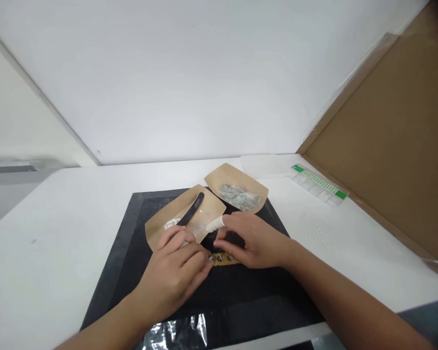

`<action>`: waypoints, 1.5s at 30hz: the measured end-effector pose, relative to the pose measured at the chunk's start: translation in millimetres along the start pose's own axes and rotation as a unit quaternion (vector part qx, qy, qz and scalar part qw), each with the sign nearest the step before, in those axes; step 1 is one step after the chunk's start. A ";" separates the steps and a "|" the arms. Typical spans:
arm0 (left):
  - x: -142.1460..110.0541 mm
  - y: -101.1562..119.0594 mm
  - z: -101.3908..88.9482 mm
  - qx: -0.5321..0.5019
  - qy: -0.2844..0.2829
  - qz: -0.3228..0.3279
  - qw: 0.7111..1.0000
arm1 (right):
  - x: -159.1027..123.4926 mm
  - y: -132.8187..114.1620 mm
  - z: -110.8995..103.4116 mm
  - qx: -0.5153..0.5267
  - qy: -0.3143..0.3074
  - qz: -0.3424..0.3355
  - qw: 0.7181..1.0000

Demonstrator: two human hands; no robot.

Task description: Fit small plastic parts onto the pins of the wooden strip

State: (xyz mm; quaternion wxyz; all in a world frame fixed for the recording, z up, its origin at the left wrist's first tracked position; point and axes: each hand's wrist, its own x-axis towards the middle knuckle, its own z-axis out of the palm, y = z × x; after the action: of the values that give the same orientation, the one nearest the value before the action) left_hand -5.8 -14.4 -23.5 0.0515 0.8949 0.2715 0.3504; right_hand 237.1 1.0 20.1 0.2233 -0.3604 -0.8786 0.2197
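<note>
My left hand (178, 267) is closed, its fingertips pinching the left end of a narrow yellow strip (224, 258) with round holes or studs along it. A curved black stick-like tool (191, 209) runs from the near paper tray (156, 228) down behind the upper fingers of this hand; whether they grip it is hidden. Just above the strip, my right hand (255, 240) has its thumb and a finger bent together, and what they hold, if anything, cannot be made out. A white finger cot (215, 224) covers its index finger, which points at the near tray.
Small white pieces (172, 223) lie in the near tray. Behind it, another brown paper tray (219, 174) holds clear packets (240, 197). A black mat (124, 272) covers the white table (32, 253). A green-edged clear organizer (319, 183) lies beside a cardboard panel (394, 146) at right.
</note>
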 end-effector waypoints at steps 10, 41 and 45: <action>6.7 -3.2 -9.3 -0.035 -0.006 0.003 0.999 | 0.0 9.8 -7.5 -0.016 0.056 0.012 0.998; 14.0 -9.4 -21.2 -0.041 0.033 0.021 0.998 | -7.2 3.6 -17.4 -0.042 0.160 0.069 0.984; 13.1 -5.7 -23.3 -0.037 0.036 0.015 0.999 | -8.5 -2.3 -15.4 -0.030 0.149 0.031 0.988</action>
State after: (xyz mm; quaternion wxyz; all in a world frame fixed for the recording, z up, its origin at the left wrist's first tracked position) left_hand -15.7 -5.0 0.2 0.0693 0.8833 0.2465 0.3928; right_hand 249.8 -3.3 31.7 0.3336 -0.4226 -0.8303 0.1441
